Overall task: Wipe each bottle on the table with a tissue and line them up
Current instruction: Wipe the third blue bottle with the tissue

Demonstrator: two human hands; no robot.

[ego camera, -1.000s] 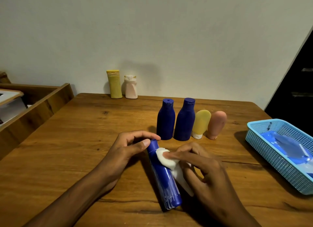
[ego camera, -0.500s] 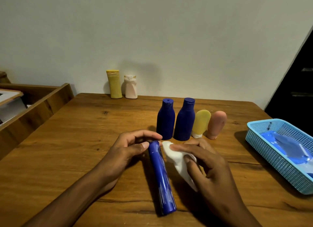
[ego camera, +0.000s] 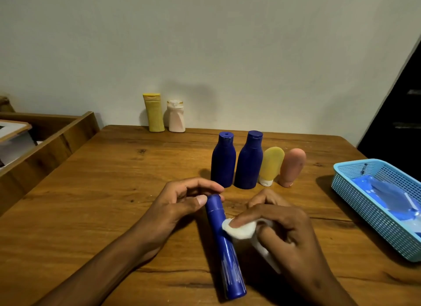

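A long blue bottle (ego camera: pixel 225 248) lies on the wooden table (ego camera: pixel 102 191), cap end pointing away from me. My left hand (ego camera: pixel 180 205) pinches its cap end with thumb and fingers. My right hand (ego camera: pixel 287 232) presses a white tissue (ego camera: pixel 241 229) against the bottle's right side, near its upper half. Behind them stand a row of two dark blue bottles (ego camera: pixel 223 161) (ego camera: pixel 249 161), a yellow tube (ego camera: pixel 271 165) and a pink tube (ego camera: pixel 291 167), both tubes cap-down.
A yellow bottle (ego camera: pixel 154 112) and a pale pink bottle (ego camera: pixel 175 116) stand at the table's far edge by the wall. A light blue basket (ego camera: pixel 355 191) with blue packaging sits at the right. A wooden ledge (ego camera: pixel 45 150) borders the left side.
My right hand slid the tissue from the bottle's cap end down along its right side toward me. The left hand stays at the cap.
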